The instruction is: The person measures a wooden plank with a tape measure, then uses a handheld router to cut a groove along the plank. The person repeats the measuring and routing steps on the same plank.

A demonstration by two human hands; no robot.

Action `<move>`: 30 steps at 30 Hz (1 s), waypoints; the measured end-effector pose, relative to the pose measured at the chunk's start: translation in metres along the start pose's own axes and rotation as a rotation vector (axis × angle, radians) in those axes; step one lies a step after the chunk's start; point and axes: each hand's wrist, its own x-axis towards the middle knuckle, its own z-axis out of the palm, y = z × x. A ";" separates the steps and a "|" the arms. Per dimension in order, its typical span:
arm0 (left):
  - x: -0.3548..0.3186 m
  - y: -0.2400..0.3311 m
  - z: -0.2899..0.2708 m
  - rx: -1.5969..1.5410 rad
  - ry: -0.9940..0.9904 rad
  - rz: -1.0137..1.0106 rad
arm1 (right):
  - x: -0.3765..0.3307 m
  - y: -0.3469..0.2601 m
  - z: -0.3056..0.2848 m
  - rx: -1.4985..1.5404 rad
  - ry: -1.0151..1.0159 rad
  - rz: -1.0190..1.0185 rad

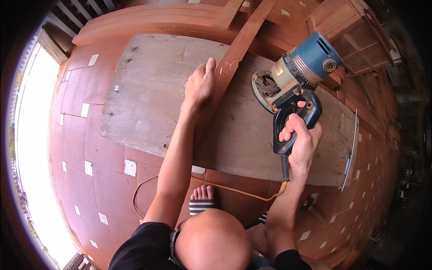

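Note:
My right hand [306, 139] is closed around the black D-shaped handle of a router [294, 67] with a blue motor housing. The router is tilted over the right part of a worn grey wooden board [153, 90], its round base facing left; I cannot tell whether it touches the board. A long reddish-brown wooden plank [234, 56] with chalk marks lies slantwise over the board. At its left edge my left hand [200, 83] is closed, thumb extended along the plank and the other fingers mostly hidden.
A yellow cord [243, 193] runs from the router's handle past my bare foot [202, 192]. Reddish timbers [189, 20] lie behind the board, and a panelled wooden piece [348, 33] stands far right. A thin metal strip [349, 153] and a blue pen lie at the right edge.

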 end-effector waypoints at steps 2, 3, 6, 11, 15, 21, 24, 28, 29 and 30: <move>0.000 -0.003 -0.002 -0.052 -0.018 -0.036 | -0.007 0.011 0.015 -0.091 -0.082 -0.066; -0.001 -0.004 -0.002 -0.078 -0.027 -0.033 | -0.008 0.018 0.018 -0.142 -0.118 -0.087; 0.004 -0.007 -0.002 -0.075 -0.012 -0.011 | -0.012 0.034 0.032 -0.189 -0.196 -0.129; 0.000 -0.004 0.008 -0.074 0.096 0.081 | 0.001 0.064 0.029 -0.252 -0.265 -0.231; -0.015 0.009 0.016 0.032 0.099 0.234 | 0.028 0.075 0.021 -0.243 -0.299 -0.171; -0.011 -0.001 0.024 -0.001 0.204 0.310 | 0.042 0.061 0.019 -0.312 -0.371 -0.115; -0.011 0.003 0.018 0.052 0.159 0.273 | 0.047 0.062 0.012 -0.343 -0.383 -0.101; -0.019 0.002 0.022 0.066 0.197 0.250 | 0.046 0.062 0.013 -0.393 -0.384 -0.066; -0.018 0.002 0.021 0.062 0.202 0.263 | 0.048 0.059 0.013 -0.402 -0.391 -0.056; -0.016 0.003 0.020 0.060 0.207 0.275 | 0.051 0.056 0.013 -0.417 -0.392 -0.050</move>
